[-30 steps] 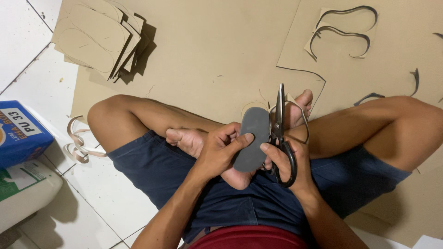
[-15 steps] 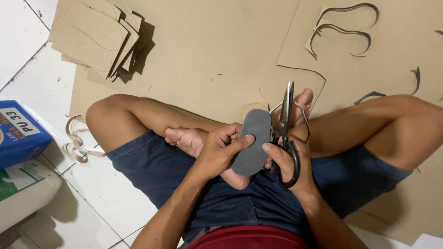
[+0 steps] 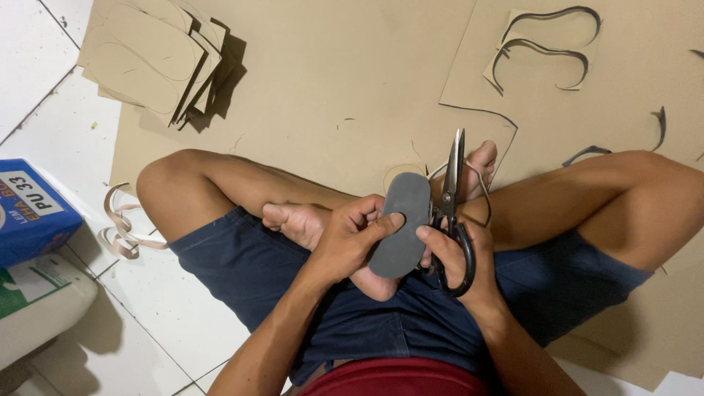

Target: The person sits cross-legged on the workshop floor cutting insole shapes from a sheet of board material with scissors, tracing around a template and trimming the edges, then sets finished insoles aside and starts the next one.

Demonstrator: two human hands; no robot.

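Note:
I sit cross-legged on brown cardboard sheets. My left hand (image 3: pixel 350 238) grips a grey sole-shaped piece (image 3: pixel 402 224) from its left side, thumb on its face. My right hand (image 3: pixel 460 253) holds black scissors (image 3: pixel 452 205) by the handles, blades nearly closed and pointing away from me along the right edge of the grey piece. A thin trimmed strip (image 3: pixel 477 183) curls beside the blades, near my toes.
A stack of sole-shaped cardboard cutouts (image 3: pixel 154 59) lies at the upper left. Cardboard sheets (image 3: pixel 587 73) with curved cut-out outlines are at the upper right. A blue box (image 3: pixel 33 213) and a white container (image 3: pixel 40 308) stand on white tiles at the left, beside curled offcut strips (image 3: pixel 121 227).
The scissor blades have closed and moved forward along the right edge of the grey piece. My left hand keeps the same grip.

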